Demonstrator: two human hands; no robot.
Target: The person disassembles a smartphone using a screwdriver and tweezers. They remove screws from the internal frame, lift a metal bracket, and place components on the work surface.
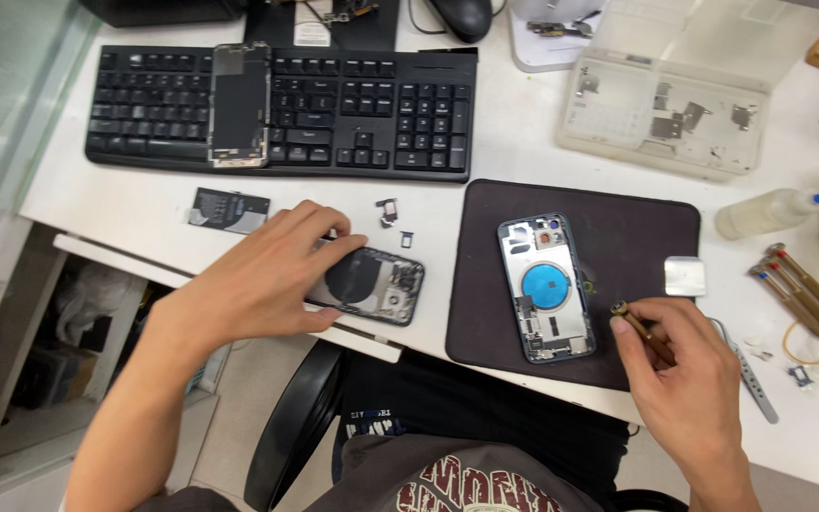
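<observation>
While both hands work at the near edge of the white counter (523, 152), the count runs: 2 opened phone bodies, 1 detached screen, 1 keyboard, 1 dark mat, approx. 3 spare screwdrivers, 1 pair of tweezers, 1 squeeze bottle.

The left hand (267, 275) lies over the dark phone body (381, 289), which sits right at the counter's near edge, just left of the mat (637, 237). Its fingers are curled down on the body's left half, thumb underneath along the near side, pinning it; the right half w/ its inner parts shows.

The right hand (684, 379) is at the mat's near right corner. Its fingers are closed on a brown-handled screwdriver (642, 330), w/ the metal end pointing up-left toward the blue phone body (545, 287). That body lies open-side up in the mat's middle, apart from the hand.

The screen (239, 104) rests on the keyboard (334, 104) along the far side. A small battery-like part (229, 210) and 2 tiny pieces lie between keyboard and left hand.

Room: a bare strip of counter between keyboard and mat; the mat's far right part is open except for a small silvery square (685, 276). The right edge is crowded: spare screwdrivers (798, 284), tweezers (749, 374), bottle (770, 210), rubber bands. A clear parts tray (665, 104) sits at the far right.
</observation>
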